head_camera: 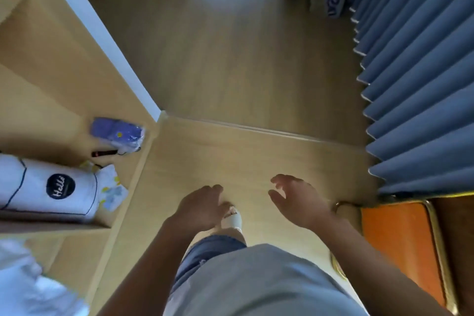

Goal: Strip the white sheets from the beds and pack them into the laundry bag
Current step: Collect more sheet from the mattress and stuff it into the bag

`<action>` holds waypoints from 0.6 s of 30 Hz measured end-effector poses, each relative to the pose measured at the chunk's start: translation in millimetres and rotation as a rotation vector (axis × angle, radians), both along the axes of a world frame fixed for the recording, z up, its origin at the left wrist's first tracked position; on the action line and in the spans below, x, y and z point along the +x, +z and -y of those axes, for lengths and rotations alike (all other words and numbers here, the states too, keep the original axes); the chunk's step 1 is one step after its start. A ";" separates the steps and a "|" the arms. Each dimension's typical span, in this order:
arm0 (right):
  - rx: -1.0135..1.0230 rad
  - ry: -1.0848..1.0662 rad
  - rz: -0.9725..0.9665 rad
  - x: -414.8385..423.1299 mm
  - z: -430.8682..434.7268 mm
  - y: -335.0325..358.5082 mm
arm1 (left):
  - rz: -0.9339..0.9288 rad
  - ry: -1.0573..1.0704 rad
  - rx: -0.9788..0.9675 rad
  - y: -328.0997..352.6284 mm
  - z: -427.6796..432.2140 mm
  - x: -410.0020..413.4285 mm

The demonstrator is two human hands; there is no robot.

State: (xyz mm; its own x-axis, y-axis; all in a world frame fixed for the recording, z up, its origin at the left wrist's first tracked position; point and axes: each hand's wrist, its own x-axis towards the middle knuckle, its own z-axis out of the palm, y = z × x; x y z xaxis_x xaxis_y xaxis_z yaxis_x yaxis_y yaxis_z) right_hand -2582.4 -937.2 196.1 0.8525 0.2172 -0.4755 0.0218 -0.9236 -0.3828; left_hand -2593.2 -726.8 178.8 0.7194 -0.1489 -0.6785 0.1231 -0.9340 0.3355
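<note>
Closest thing in view is the person's grey T-shirt (259, 287) filling 6 o'clock, with denim shorts (205, 255) and one white slipper (233, 218) poking out below it on a light wooden platform (256, 151). Both arms are held out in front. The left hand (202, 206) hangs with loosely curled fingers and the right hand (298, 199) is spread wide, so both grips are released, nothing in either one.

As for the task stuff, the only candidate I can spot is some white crumpled fabric (28, 287) down at 8 o'clock, right at the frame edge. Could be a sheet, but it's too blurry to call. No laundry bag I can make out, and no bed plainly in view either.

At 9 o'clock there's a wooden shelf (51, 72) holding a white roll with a black "Hello" badge (51, 187) and a purple packet (116, 132). A blue curtain (423, 84) runs down the 3 o'clock side, with an orange seat (400, 244) at 4 o'clock.

My read is that this is an in-between bit, empty-handed, heading for a sheet rather than packing one. The next move probably calls for turning toward that white fabric at 8 o'clock, or wherever the bed is, and getting both hands bunched into the cloth. Whatever that roll is, it looks like it could snag loose fabric nearby.
</note>
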 end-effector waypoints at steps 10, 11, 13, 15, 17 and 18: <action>0.086 -0.095 -0.065 264.4 -6.4 -13.7 | 0.107 -0.024 -0.053 -6.6 13.4 269.9; 0.086 -0.093 -0.075 292.9 -2.3 -16.4 | 0.135 -0.010 -0.044 -9.9 15.8 293.7; 0.066 -0.067 -0.057 354.7 7.3 -21.1 | 0.202 0.037 -0.020 -17.9 19.0 344.8; 0.041 -0.030 -0.054 419.2 16.0 -21.0 | 0.204 0.071 0.007 -21.4 21.6 401.7; 0.027 0.013 -0.073 481.6 20.0 -14.6 | 0.156 0.059 0.026 -17.4 23.3 460.5; 0.023 0.039 -0.073 512.5 21.2 -11.3 | 0.137 0.043 0.032 -15.0 24.2 489.3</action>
